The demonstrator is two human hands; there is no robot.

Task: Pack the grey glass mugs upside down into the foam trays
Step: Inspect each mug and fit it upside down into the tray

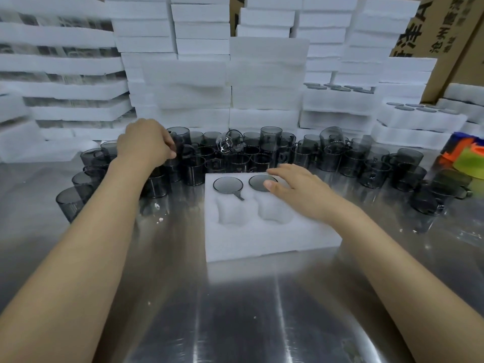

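Note:
A white foam tray (262, 239) lies on the steel table in front of me. Its far row holds two grey glass mugs upside down, the left mug (227, 185) and the right mug (258, 180). The two near pockets (230, 210) are empty. My right hand (296, 187) rests on the right mug's base, thumb on the glass and fingers stretched over the tray's far edge. My left hand (146, 142) reaches into the crowd of loose grey mugs (327, 158) behind the tray, its fingers curled round one mug (178, 153) at the left.
Loose mugs ring the tray from far left to far right; one clear glass piece (227, 145) lies among them. Stacks of foam trays (267, 74) wall the back, with cardboard boxes (450, 35) at right. Bright coloured items (466, 155) sit at the right edge. Steel table (235, 310) stretches toward me.

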